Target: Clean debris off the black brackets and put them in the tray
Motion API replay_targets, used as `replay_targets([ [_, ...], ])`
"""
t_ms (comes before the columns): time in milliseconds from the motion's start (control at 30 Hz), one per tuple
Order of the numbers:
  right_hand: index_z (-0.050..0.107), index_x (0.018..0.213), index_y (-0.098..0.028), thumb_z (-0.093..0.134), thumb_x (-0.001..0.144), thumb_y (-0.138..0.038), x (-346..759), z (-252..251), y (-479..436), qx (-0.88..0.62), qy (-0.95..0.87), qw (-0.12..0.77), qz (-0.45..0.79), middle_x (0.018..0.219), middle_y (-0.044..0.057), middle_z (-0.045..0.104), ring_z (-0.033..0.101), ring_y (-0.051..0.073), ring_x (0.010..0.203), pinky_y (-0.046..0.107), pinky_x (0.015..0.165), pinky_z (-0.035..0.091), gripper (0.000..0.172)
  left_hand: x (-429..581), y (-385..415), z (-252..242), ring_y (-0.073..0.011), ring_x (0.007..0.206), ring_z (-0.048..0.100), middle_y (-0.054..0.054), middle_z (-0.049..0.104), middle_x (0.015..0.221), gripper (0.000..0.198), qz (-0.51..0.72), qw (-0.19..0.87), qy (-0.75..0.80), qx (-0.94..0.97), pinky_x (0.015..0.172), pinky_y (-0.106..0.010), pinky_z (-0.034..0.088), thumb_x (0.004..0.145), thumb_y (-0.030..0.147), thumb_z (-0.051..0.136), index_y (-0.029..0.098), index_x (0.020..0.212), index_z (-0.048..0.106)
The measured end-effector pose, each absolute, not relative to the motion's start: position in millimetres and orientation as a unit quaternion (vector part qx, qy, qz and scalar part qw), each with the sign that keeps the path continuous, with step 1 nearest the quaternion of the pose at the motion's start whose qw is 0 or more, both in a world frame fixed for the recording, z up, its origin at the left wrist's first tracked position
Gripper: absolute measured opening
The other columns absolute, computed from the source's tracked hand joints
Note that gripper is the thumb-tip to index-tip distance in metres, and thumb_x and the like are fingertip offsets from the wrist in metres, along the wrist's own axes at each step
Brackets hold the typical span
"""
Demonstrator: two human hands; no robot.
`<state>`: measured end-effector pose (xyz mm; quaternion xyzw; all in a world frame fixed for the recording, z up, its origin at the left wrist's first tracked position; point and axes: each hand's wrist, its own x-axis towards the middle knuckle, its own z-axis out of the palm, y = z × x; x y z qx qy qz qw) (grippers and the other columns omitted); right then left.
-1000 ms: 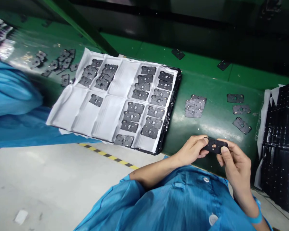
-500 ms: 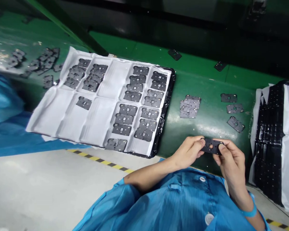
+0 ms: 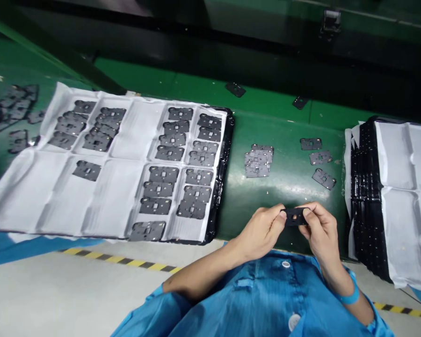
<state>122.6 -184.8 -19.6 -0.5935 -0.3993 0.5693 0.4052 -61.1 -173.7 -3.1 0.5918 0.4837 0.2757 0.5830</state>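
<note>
We pinch a black perforated plate (image 3: 295, 222) just in from the near edge of the worktop (image 3: 291, 189): our left hand (image 3: 266, 229) has its grip closed around one end, our right hand (image 3: 322, 229) around the other. Farther from that edge, we see overlapping plates (image 3: 257, 161) and three separate plates (image 3: 325, 156), right of a white-lined tray (image 3: 135, 124).

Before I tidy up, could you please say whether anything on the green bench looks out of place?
Two flat black rectangular plates lie separately at the far side of the glossy green bench, away from the overlapping dark-grey rectangular plates, so they look stray.
</note>
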Motion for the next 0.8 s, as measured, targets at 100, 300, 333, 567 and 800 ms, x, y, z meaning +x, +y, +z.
replay_targets([
  [100,0.074,0.088,-0.02,0.062,0.103,-0.047,123.0,-21.4,-184.2,-0.587,-0.436,0.395,0.557,0.054,-0.007,0.048,0.042,0.009,0.041,0.021,0.041,0.033,0.033,-66.0,-175.3,-4.8,-0.012,0.054,0.039,0.005,0.042,0.062,0.037,0.25,0.564,0.489,0.617,0.056,-0.027,0.029,0.109,0.039,0.032,0.024,0.075,0.041],
  [300,0.079,0.115,-0.023,0.057,0.109,-0.023,125.9,1.7,-191.5,-0.529,-0.682,0.344,0.37,0.113,0.008,0.079,0.07,0.023,0.106,0.04,0.097,0.056,0.023,-75.9,-172.9,-11.1,-0.0129,0.055,0.041,0.006,0.037,0.062,0.043,0.22,0.523,0.497,0.657,0.058,-0.026,0.035,0.109,0.046,0.037,0.024,0.073,0.046],
  [333,0.079,0.115,-0.022,0.056,0.11,-0.022,126.6,8.5,-192.8,-0.523,-0.712,0.321,0.342,0.117,0.009,0.078,0.068,0.024,0.109,0.041,0.1,0.055,0.023,-75.1,-170.8,-11.1,-0.0126,0.054,0.041,0.006,0.037,0.061,0.045,0.214,0.524,0.477,0.673,0.058,-0.025,0.035,0.109,0.047,0.038,0.024,0.072,0.045],
  [567,0.07,0.091,-0.02,0.059,0.108,-0.018,166.2,65.7,-215.9,-0.56,-0.707,0.263,0.344,0.091,0.004,0.07,0.065,0.018,0.083,0.03,0.075,0.053,0.02,-58.8,-170.3,3.5,-0.0139,0.058,0.05,0.003,0.05,0.063,0.049,0.184,0.534,0.377,0.734,0.061,-0.024,0.041,0.108,0.053,0.046,0.021,0.073,0.058],
  [800,0.069,0.127,-0.017,0.084,0.091,-0.024,352.5,101.8,-208.8,-0.749,-0.397,0.49,0.203,0.067,-0.003,0.068,0.059,0.015,0.052,0.028,0.052,0.048,0.04,-56.0,-165.1,-0.2,-0.0186,0.067,0.057,-0.003,0.065,0.072,0.057,0.181,0.568,0.404,0.694,0.066,-0.026,0.051,0.1,0.071,0.056,0.021,0.079,0.074],
])
